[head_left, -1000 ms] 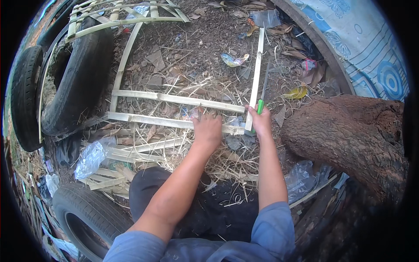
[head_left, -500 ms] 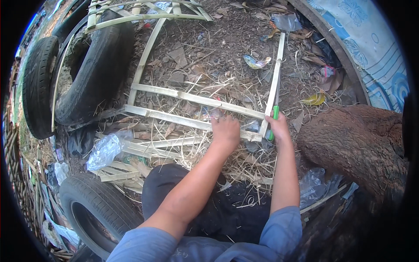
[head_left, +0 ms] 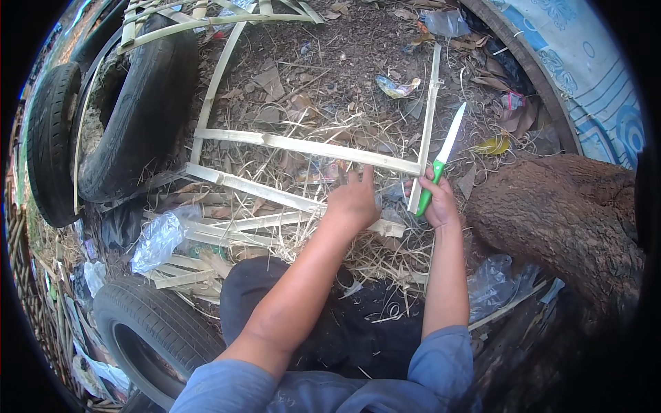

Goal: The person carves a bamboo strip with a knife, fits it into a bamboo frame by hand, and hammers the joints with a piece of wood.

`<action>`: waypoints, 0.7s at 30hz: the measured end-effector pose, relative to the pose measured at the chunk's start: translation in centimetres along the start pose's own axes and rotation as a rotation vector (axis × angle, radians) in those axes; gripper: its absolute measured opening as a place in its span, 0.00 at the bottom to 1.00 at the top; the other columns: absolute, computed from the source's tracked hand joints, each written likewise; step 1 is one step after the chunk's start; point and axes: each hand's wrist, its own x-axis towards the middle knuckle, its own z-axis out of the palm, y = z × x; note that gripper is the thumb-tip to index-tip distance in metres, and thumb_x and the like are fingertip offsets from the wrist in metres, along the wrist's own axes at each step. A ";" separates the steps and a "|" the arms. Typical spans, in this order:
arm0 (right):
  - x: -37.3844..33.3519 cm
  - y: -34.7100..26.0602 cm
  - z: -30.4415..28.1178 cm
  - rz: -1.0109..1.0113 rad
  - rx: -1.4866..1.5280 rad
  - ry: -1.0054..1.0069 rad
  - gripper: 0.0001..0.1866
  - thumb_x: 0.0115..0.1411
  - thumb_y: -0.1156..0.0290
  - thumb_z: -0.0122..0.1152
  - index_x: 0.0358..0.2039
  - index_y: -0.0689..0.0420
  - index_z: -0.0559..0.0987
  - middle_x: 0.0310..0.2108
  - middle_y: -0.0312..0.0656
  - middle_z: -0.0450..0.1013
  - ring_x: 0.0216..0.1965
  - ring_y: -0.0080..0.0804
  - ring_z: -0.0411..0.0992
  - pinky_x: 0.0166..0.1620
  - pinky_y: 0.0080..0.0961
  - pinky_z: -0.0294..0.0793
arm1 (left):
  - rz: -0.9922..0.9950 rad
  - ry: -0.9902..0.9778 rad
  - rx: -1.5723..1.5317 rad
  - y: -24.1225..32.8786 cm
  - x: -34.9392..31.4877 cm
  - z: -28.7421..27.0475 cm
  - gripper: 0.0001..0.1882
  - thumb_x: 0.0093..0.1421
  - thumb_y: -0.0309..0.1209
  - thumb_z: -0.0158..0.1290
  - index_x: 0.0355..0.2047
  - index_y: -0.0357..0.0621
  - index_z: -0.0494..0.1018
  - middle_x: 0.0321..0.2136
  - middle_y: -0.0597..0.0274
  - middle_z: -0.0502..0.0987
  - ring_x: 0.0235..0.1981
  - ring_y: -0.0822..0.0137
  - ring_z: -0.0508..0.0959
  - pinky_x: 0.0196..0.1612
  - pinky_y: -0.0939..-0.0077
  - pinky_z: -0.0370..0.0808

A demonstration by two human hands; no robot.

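Observation:
My right hand (head_left: pixel 443 202) is closed round the green handle of a knife (head_left: pixel 449 141), whose pale blade points up and away to the right. Its thumb and fingertips also touch the lower end of an upright bamboo strip (head_left: pixel 428 117). Across that strip's lower part lies the end of a long crosswise bamboo strip (head_left: pixel 303 146). My left hand (head_left: pixel 352 201) has its fingers stretched toward this crosswise strip, the tips at its near edge. Beneath the left hand runs a second, nearer bamboo strip (head_left: pixel 255 190), partly hidden by the hand, its right end apart from the upright strip.
Old tyres (head_left: pixel 144 110) stand at the left, and another tyre (head_left: pixel 155 330) lies near my knee. A thick tree trunk (head_left: pixel 558 227) is at the right. Bamboo shavings (head_left: pixel 385 261), leaves and a crumpled clear plastic bag (head_left: pixel 160 241) litter the ground. A slatted bamboo frame (head_left: pixel 227 20) lies beyond.
The knife has swung out from alongside the upright strip, its blade now showing. My left hand has let go of the nearer strip, whose right end has shifted toward me, off the upright one.

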 end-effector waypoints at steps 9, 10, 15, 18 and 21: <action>-1.1 1.3 1.5 0.089 -0.378 0.141 0.13 0.59 0.83 0.54 0.45 0.63 0.73 0.40 0.45 0.77 0.38 0.33 0.78 0.44 0.29 0.78 | -0.048 -0.048 0.006 0.3 -0.5 -0.7 0.45 0.55 0.44 0.58 0.65 0.44 0.45 0.56 0.39 0.66 0.52 0.45 0.74 0.52 0.57 0.74; -1.5 1.2 1.6 0.127 -0.390 0.145 0.13 0.59 0.84 0.53 0.45 0.63 0.73 0.40 0.45 0.77 0.38 0.33 0.78 0.44 0.30 0.78 | -0.047 -0.047 0.016 0.4 -0.2 -0.5 0.46 0.55 0.45 0.58 0.66 0.44 0.45 0.56 0.39 0.66 0.52 0.45 0.74 0.52 0.57 0.74; -2.1 0.7 2.5 0.215 -0.423 0.193 0.07 0.58 0.85 0.53 0.33 0.60 0.68 0.38 0.48 0.77 0.39 0.35 0.79 0.44 0.31 0.78 | -0.052 -0.086 0.102 0.5 -0.3 -0.3 0.48 0.55 0.51 0.58 0.66 0.44 0.46 0.59 0.41 0.64 0.55 0.47 0.72 0.55 0.57 0.71; -1.9 1.4 1.2 0.160 -0.562 0.145 0.07 0.58 0.85 0.53 0.34 0.60 0.68 0.38 0.47 0.77 0.39 0.35 0.79 0.43 0.33 0.79 | -0.045 -0.097 0.095 0.7 -0.3 -0.3 0.49 0.55 0.51 0.59 0.67 0.43 0.45 0.59 0.43 0.64 0.55 0.47 0.72 0.55 0.58 0.71; -2.3 1.1 2.6 0.183 -0.576 0.138 0.08 0.58 0.85 0.52 0.36 0.60 0.67 0.38 0.46 0.76 0.40 0.35 0.78 0.40 0.34 0.81 | -0.029 -0.114 0.126 0.2 -0.3 -0.6 0.51 0.52 0.52 0.60 0.66 0.43 0.46 0.58 0.42 0.66 0.55 0.48 0.72 0.55 0.56 0.71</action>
